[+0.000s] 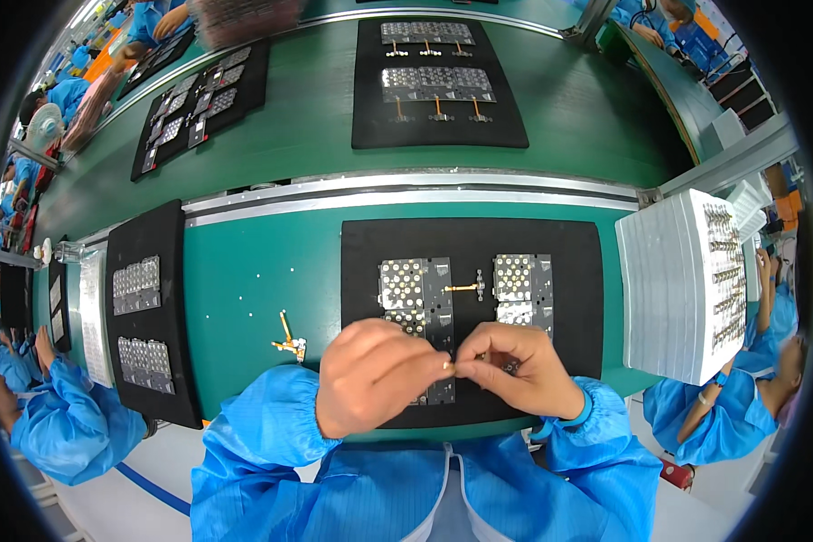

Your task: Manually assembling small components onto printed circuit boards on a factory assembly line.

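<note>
My left hand (377, 372) and my right hand (521, 369) meet over a black foam mat (574, 271). Thumb and finger of both are closed on a small gold-coloured piece (449, 365), mostly hidden by the fingertips. Under the hands lie two panels of circuit boards, a left panel (402, 283) and a right panel (515, 277), each with rows of round metal pads; the fingers cover their lower parts. Between them rests an orange flex cable (465, 287) with a dark connector end. Left of my left hand, several loose flex cables (289, 343) lie together on the green table.
A tall stack of white trays (664, 289) stands right of the mat. At left is another black mat (176, 361) with board panels. Beyond a metal rail (406, 191), a green belt (307, 126) carries more loaded mats. Co-workers in blue sit on both sides.
</note>
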`<state>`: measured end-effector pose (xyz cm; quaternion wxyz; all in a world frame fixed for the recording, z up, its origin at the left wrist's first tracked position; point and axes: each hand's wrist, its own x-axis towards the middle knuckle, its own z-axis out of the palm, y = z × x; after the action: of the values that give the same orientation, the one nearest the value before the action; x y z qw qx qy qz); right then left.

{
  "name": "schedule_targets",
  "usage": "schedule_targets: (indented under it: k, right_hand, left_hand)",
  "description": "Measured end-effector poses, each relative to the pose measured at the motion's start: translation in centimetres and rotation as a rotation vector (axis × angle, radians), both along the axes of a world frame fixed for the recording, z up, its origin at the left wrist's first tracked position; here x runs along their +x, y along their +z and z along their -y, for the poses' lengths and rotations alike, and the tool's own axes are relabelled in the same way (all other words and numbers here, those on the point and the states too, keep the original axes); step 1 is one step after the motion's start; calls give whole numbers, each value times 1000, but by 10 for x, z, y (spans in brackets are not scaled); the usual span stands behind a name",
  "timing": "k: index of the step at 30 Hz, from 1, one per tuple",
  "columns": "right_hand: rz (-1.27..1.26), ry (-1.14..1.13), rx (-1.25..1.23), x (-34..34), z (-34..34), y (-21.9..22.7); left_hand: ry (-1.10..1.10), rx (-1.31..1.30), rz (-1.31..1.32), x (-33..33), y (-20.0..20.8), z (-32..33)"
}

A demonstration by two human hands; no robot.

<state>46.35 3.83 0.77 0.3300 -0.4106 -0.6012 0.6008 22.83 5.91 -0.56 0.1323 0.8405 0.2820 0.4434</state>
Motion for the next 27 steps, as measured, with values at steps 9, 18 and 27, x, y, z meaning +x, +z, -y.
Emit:
schedule_targets:
  k: [9, 18, 27]
  right_hand:
    - [469, -44, 154, 2, -17, -8]
    - [525, -58, 149, 2, -23, -15]
    - [539, -61, 137, 4, -24, -17]
  left_hand:
    - [-17, -140, -345, 7, -28, 10]
    - [-4, -142, -432, 11, -33, 13]
    - [-2, -161, -449, 13, -34, 13]
